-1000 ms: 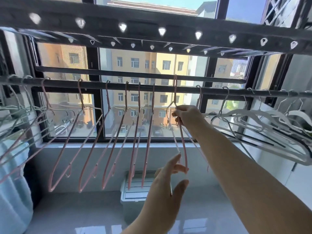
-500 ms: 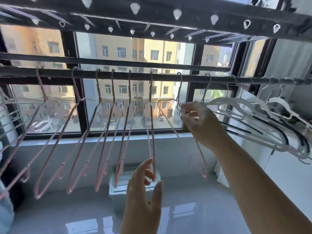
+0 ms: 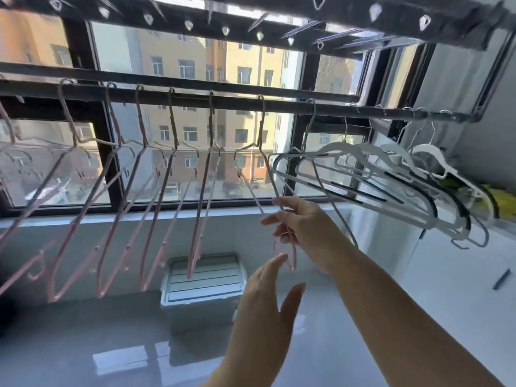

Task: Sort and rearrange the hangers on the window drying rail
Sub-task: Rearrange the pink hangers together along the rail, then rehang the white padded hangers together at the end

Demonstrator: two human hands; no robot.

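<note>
A dark drying rail (image 3: 237, 103) runs across the window. Several pink hangers (image 3: 167, 191) hang along it, spaced out and slanting down to the left. My right hand (image 3: 307, 227) pinches the lower part of the rightmost pink hanger (image 3: 252, 191), whose hook sits on the rail. Below it my left hand (image 3: 265, 308) is raised with straight fingers, holding nothing and close to that hanger's lower tip. To the right, a bunch of white and grey hangers (image 3: 391, 174) hangs crowded together at the rail's right end.
A perforated drying rack (image 3: 279, 12) hangs overhead. A pale plastic storage box (image 3: 203, 277) stands on the glossy floor under the window sill (image 3: 139, 216). A white cabinet (image 3: 460, 275) stands at the right with something yellow (image 3: 502, 196) on top.
My right hand slid from the hanger's neck down to its lower part, and the hanger sits further right on the rail. My left hand let go of the neighbouring hanger and dropped lower.
</note>
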